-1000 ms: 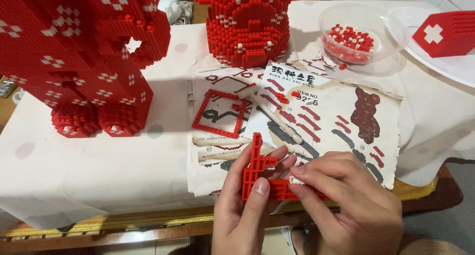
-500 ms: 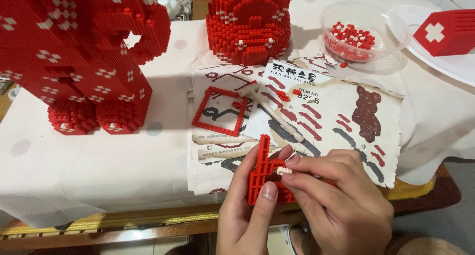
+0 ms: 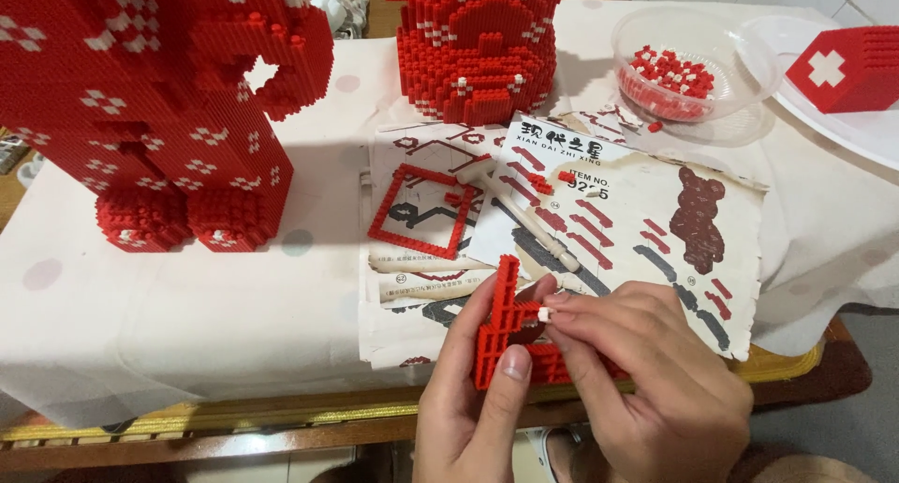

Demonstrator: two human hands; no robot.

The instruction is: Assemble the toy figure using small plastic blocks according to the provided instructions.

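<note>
A small white brick (image 3: pixel 544 313) is pinched between the fingertips of the right hand (image 3: pixel 646 371) and pressed against a flat red brick frame piece (image 3: pixel 506 319), which is gripped upright by the left hand (image 3: pixel 473 389). Both are held over the near edge of the instruction sheet (image 3: pixel 646 230). On that sheet's far left part a square red brick frame (image 3: pixel 421 211) is laid; beyond the sheet, a clear bowl of bricks (image 3: pixel 688 66) is seen.

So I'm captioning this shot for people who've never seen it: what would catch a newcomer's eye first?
Probably the big red brick figure with white crosses at upper left, and a second red model at top centre. Next, low in the middle, the left hand holds a red frame upright while the right hand pinches a tiny white brick against it, over a printed sheet.
</note>
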